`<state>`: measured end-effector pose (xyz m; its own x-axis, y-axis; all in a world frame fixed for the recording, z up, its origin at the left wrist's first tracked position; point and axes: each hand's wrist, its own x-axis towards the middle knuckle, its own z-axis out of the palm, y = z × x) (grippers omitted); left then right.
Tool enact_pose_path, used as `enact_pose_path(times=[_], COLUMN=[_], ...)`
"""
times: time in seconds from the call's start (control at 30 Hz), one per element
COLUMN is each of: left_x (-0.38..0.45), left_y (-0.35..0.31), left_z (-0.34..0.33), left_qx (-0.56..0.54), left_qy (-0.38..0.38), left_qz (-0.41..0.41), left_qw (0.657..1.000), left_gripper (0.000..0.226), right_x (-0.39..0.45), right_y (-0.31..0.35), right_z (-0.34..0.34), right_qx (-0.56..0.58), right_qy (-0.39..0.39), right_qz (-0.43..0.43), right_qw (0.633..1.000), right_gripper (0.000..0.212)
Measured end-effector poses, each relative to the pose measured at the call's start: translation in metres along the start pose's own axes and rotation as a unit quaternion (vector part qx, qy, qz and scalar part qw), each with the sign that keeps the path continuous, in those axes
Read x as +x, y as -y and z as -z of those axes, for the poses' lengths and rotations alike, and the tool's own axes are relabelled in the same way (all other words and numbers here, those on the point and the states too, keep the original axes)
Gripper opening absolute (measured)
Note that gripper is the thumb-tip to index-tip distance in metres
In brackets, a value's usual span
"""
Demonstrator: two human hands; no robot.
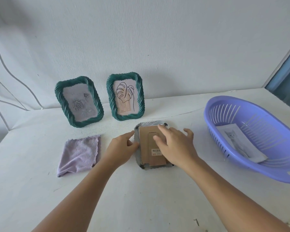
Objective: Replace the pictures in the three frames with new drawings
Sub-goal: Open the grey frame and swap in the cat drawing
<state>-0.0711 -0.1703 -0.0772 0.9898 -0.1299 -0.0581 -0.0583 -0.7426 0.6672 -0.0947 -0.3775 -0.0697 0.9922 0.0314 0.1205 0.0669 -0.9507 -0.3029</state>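
The right hand lies flat on the brown cardboard backing of a frame that rests face down on the white tabletop. Its fingers are spread and nearly straight — they press on the backing rather than curl round anything, and the fingertips reach toward the far edge of the board. The left hand sits at the left edge of the same frame, fingers loosely bent, thumb and fingertips touching the frame's grey rim; whether it truly pinches the rim cannot be told. A barcode sticker shows on the backing just beside the right hand, and the folded stand flap lies along the board's near part.

Just left of the left hand lies a folded lilac cloth, apart from the face-down frame. Farther back, two green twisted-rim frames stand upright, leaning slightly: the left frame holds a grey rose picture, the right frame a line drawing of a leaf. They stand near each other without touching, close to the white wall.

To the right — well apart from the hands — sits a purple slotted basket, and inside it lies a sheet of paper with a faint grey drawing.
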Motion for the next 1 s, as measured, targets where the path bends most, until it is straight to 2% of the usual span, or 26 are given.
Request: enact_pose_path(times=[0.1, 0.27, 0.5, 0.6, 0.73, 0.9, 1.0], left_x=[0.0, 0.0, 0.0, 0.0, 0.001, 0.002, 0.0], left_y=[0.001, 0.003, 0.001, 0.001, 0.001, 0.001, -0.003], left_z=[-0.001, -0.001, -0.001, -0.002, -0.002, -0.002, -0.003], left_qx=[-0.007, -0.005, -0.01, -0.016, -0.018, -0.025, -0.033], left_qy=[0.0, -0.001, -0.004, -0.005, -0.004, -0.005, -0.031], left_qz=[0.001, 0.005, 0.005, 0.008, 0.009, 0.025, 0.034], left_qw=[1.0, 1.0, 1.0, 1.0, 1.0, 0.999, 0.998], left_gripper=[0.031, 0.029, 0.035, 0.038, 0.04, 0.047, 0.054], right_x=[0.003, 0.005, 0.009, 0.007, 0.006, 0.004, 0.002], right_y=[0.011, 0.018, 0.023, 0.021, 0.022, 0.022, 0.022], right_z=[-0.006, -0.012, -0.009, -0.008, -0.01, -0.004, 0.002], right_qx=[-0.015, -0.061, -0.024, -0.002, 0.002, 0.016, 0.031], right_qy=[0.033, 0.046, 0.009, -0.023, -0.016, -0.038, -0.041], right_qz=[0.005, -0.002, -0.024, -0.027, -0.027, -0.034, -0.041], right_qw=[0.999, 0.997, 0.999, 0.999, 1.0, 0.999, 0.998], right_gripper=[0.061, 0.08, 0.057, 0.059, 0.056, 0.07, 0.072])
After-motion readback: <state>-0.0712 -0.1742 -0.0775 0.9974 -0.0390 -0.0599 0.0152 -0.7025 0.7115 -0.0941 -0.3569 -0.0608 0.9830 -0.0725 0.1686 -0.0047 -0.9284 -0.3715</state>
